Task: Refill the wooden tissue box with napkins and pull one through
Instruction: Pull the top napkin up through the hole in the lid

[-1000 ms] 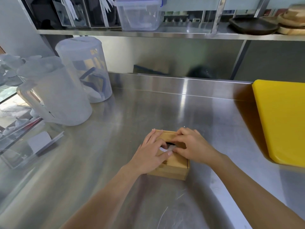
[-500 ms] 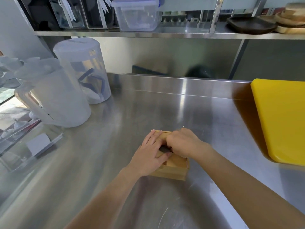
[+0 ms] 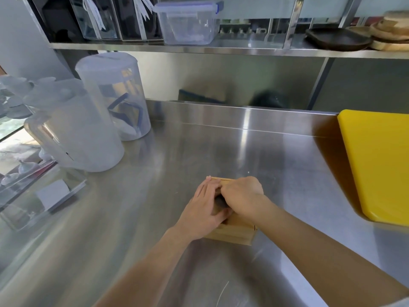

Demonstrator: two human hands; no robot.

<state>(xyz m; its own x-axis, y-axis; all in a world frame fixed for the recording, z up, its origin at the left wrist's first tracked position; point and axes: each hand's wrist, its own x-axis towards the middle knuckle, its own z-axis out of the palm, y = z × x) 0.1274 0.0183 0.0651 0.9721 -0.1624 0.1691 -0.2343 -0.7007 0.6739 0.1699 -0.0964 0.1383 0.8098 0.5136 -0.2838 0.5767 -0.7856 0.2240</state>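
Observation:
The wooden tissue box (image 3: 232, 232) sits on the steel counter in front of me, mostly covered by both hands. My left hand (image 3: 203, 209) lies flat over the box's left half, fingers pointing away and thumb across the lid, holding it down. My right hand (image 3: 242, 196) is curled over the dark slot in the lid, fingertips bent down into it. No napkin shows; the slot and whatever the fingers touch are hidden under the hand.
Two frosted plastic pitchers (image 3: 88, 129) stand at the left. A yellow cutting board (image 3: 380, 160) lies at the right edge. A steel shelf (image 3: 221, 49) above carries a clear lidded container (image 3: 188, 21) and dark and wooden plates (image 3: 338, 38).
My right hand has rolled leftward over the slot and curled its fingers down into it. The white napkin bit seen between the fingers earlier is now hidden. The left hand stays put.

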